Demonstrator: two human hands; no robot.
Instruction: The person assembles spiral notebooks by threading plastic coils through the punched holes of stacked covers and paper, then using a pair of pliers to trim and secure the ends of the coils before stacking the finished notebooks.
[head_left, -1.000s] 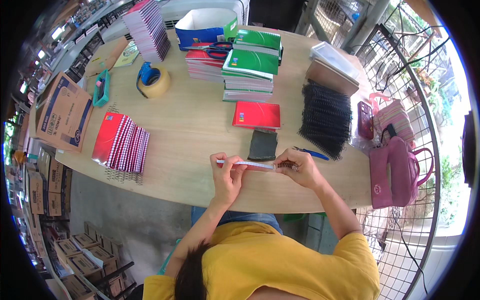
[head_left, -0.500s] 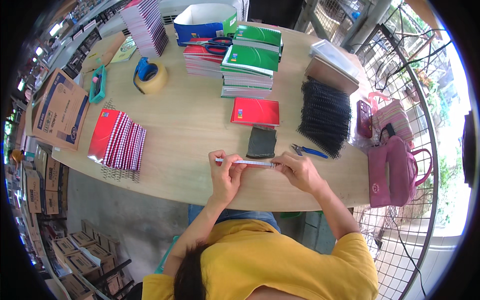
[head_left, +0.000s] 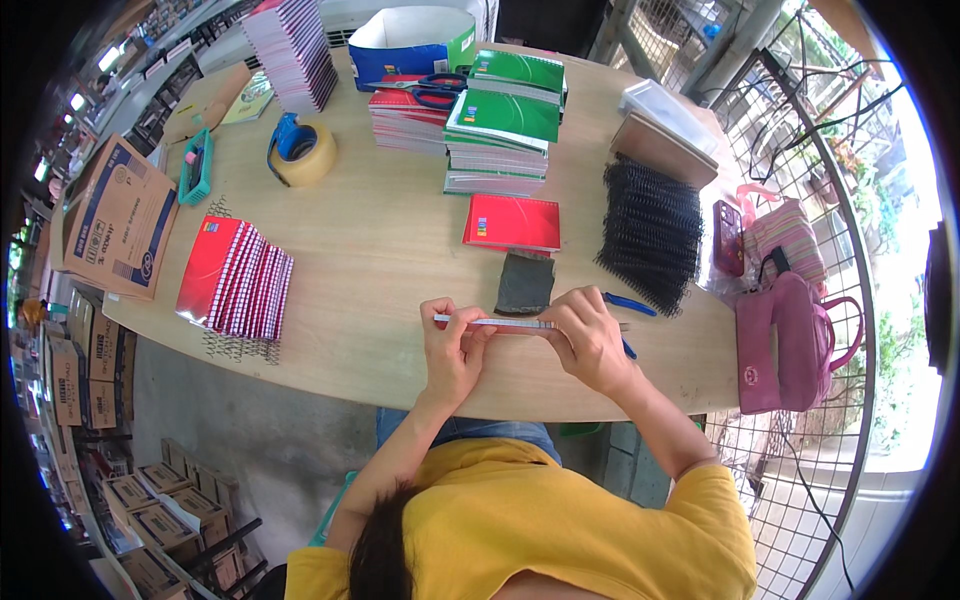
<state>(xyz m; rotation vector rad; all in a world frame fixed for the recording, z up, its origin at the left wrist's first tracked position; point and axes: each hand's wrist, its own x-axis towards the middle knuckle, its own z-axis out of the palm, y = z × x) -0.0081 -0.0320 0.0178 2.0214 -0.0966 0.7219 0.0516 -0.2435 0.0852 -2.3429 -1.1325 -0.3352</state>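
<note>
A thin notebook (head_left: 508, 323) is held nearly edge-on above the front of the table, its white page edges showing. My left hand (head_left: 453, 347) pinches its left end between thumb and fingers. At the right end, my right hand (head_left: 590, 340) has its fingers closed on the notebook. A small blue piece (head_left: 628, 348) shows beside my right hand; whether that hand holds it is unclear. Just beyond the notebook lies a dark grey pad (head_left: 525, 283), with a red notebook (head_left: 512, 223) behind it. Blue-handled pliers (head_left: 632, 304) lie partly hidden behind my right hand.
Black spiral wires (head_left: 652, 235) lie piled at the right, near a pink bag (head_left: 785, 345). Green notebooks (head_left: 500, 150) are stacked at the back, with scissors (head_left: 437, 90) beside them. A red notebook stack (head_left: 235, 280), tape (head_left: 305, 157) and a carton (head_left: 120, 220) occupy the left.
My right hand has shifted slightly up and now covers the jaws of the pliers. A blue piece has come into sight beside it. The notebook stays in almost the same place.
</note>
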